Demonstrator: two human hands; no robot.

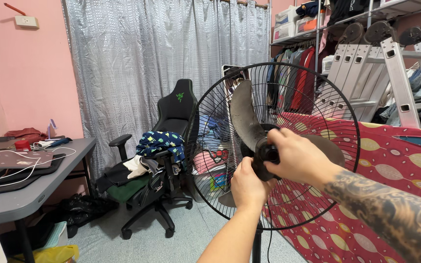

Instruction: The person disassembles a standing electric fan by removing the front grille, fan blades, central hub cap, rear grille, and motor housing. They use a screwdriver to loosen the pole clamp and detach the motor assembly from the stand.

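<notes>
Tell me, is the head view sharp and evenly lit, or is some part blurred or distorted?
In the head view, light is soft and even, without hard shadows or glare; the left hand, right hand and the fan hub look sharp; the near forearm at the lower right is slightly soft; the ladder leans, which suggests wide-angle distortion.

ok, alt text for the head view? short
Both hands grip the black hub cap of a dusty standing fan with its front grille off: left hand below, right hand on top. Behind it are a red patterned bedspread, a clothes-piled gaming chair, a grey desk and a ladder.
</notes>
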